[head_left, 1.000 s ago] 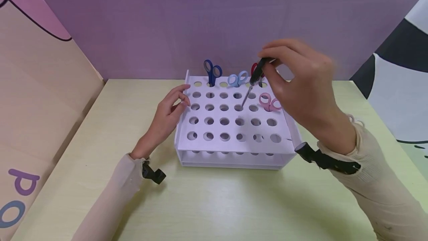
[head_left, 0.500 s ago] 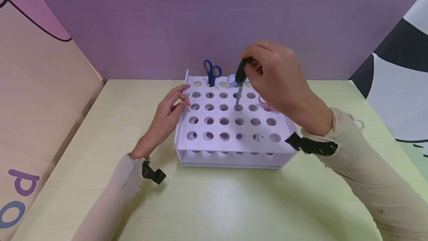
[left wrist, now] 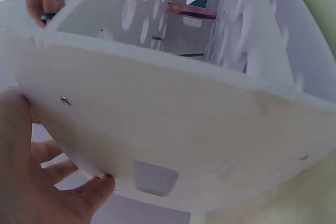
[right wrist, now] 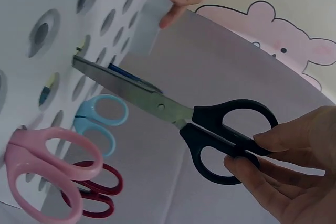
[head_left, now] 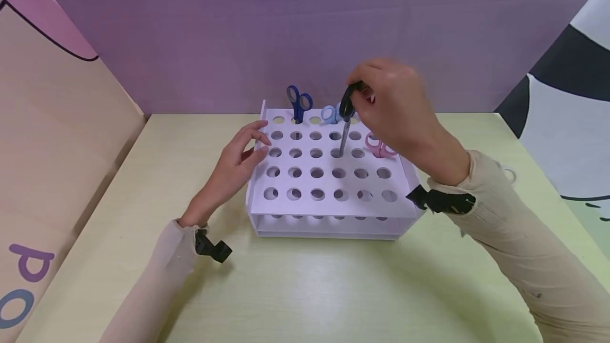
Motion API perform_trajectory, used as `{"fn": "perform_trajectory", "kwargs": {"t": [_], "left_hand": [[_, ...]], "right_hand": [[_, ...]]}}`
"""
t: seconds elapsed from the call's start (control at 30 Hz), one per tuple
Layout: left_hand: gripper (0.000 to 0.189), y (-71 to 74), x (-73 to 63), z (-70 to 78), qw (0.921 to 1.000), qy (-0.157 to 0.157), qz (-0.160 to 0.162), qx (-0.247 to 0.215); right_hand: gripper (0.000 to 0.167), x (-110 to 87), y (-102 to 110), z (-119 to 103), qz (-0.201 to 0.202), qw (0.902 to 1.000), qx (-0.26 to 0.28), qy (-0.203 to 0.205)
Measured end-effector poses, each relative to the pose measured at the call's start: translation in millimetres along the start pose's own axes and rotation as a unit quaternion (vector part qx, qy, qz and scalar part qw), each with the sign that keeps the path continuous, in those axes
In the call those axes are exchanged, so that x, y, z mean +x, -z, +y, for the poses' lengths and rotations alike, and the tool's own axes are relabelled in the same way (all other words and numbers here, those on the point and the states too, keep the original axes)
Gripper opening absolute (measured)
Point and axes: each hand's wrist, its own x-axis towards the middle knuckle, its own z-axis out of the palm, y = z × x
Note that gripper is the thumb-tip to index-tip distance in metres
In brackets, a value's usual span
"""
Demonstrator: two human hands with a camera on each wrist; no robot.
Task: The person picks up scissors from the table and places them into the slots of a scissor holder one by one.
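Observation:
My right hand (head_left: 395,110) pinches a pair of black-handled scissors (right wrist: 163,106) by the finger loops. The blades point down, and their tip is at a hole in the middle row of the white rack (head_left: 329,204); I cannot tell how far it goes in. My left hand (head_left: 236,160) holds the top edge of the rack's left side panel (left wrist: 173,108). Dark blue scissors (head_left: 298,104), light blue scissors (right wrist: 107,108) and pink scissors (right wrist: 52,166) stand in holes. Red scissors (right wrist: 100,205) show in the right wrist view; my right hand hides them in the head view.
Pale loops (head_left: 511,175) lie on the table beyond my right sleeve, mostly hidden. A purple backdrop (head_left: 214,41) rises behind the rack, and a printed panel (head_left: 52,120) borders the left side. The wooden table (head_left: 305,290) extends in front.
My right hand has moved left with the black-handled scissors, and the blades have turned more upright, their tip staying near the same hole. The left hand keeps its place.

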Motion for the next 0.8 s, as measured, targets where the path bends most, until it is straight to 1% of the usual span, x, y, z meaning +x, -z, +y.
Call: {"fn": "perform_trajectory", "kwargs": {"t": [0.07, 0.2, 0.3, 0.4, 0.57, 0.8], "left_hand": [[0.016, 0.9, -2.7, 2.8, 0.9998, 0.001, -0.01, 0.017], [0.024, 0.7, -5.6, 8.8, 0.9989, -0.015, -0.024, 0.036], [0.025, 0.0, -6.4, 11.8, 0.9982, -0.023, -0.023, 0.051], [0.025, -0.3, -6.9, 13.7, 0.9974, -0.02, -0.019, 0.067], [0.024, -0.1, -6.6, 13.7, 0.9973, -0.02, -0.024, 0.067], [0.021, -0.1, -4.8, 11.7, 0.9975, -0.023, -0.031, 0.06]], "right_hand": [[0.018, -0.4, -4.8, 2.4, -0.014, 0.9999, 0.0, -0.001], [0.02, -0.7, -12.5, 3.6, -0.049, 0.9987, 0.005, -0.013], [0.02, -1.0, -16.4, 1.5, -0.087, 0.9957, 0.004, -0.03], [0.02, -1.5, -19.9, -0.3, -0.119, 0.9921, 0.001, -0.038], [0.019, -1.5, -25.0, 0.3, -0.154, 0.9874, -0.008, -0.035], [0.019, -0.5, -31.6, 2.0, -0.213, 0.9757, -0.017, -0.048]]}}
